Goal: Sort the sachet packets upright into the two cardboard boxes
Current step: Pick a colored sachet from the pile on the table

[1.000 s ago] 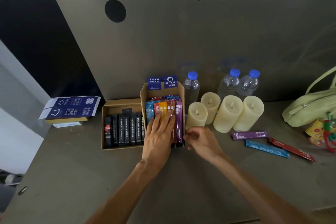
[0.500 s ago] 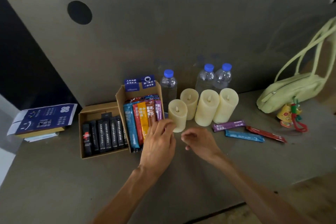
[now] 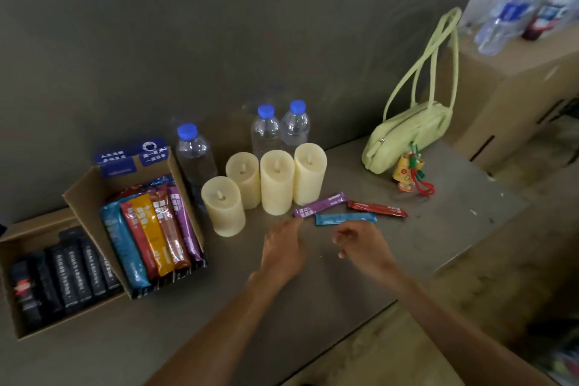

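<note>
Purple sachet (image 3: 321, 205), likely light and limp, flat on the desk (image 3: 219, 307); pinch one end. Left hand (image 3: 283, 247), right hand (image 3: 360, 244): grips released.

Three sachets (image 3: 344, 218) lie right of the candles (image 3: 277, 186), bottles (image 3: 265, 131) stand behind, and both boxes (image 3: 84, 185), seemingly touching, sit left.
</note>
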Action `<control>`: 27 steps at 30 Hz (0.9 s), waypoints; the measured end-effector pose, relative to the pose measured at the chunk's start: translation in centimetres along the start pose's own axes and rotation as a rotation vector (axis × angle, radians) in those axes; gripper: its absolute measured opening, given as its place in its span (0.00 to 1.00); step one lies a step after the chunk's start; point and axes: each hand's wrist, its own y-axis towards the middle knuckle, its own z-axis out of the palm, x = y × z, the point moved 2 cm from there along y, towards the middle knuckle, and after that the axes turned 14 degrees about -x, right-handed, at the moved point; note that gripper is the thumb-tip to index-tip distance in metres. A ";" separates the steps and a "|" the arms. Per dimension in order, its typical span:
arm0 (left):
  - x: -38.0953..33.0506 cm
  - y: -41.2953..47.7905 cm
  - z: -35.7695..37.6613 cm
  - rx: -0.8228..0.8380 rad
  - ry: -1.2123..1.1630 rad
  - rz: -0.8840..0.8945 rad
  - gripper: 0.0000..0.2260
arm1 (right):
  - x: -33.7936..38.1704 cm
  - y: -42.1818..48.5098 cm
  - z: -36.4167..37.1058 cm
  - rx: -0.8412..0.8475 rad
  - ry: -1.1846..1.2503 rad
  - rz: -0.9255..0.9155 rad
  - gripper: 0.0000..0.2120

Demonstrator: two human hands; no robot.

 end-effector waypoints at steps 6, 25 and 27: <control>-0.8 3.6 2.2 -0.068 -0.519 -0.735 0.10 | -1.8 3.8 -0.1 -0.060 -0.379 -0.219 0.19; -1.6 1.5 -2.0 -0.130 -0.578 -0.474 0.06 | 0.5 8.8 -1.5 0.158 -0.435 -0.449 0.05; -1.8 0.8 -4.6 -0.256 -0.615 -0.382 0.05 | 2.1 6.5 -1.4 0.213 -0.318 -0.399 0.05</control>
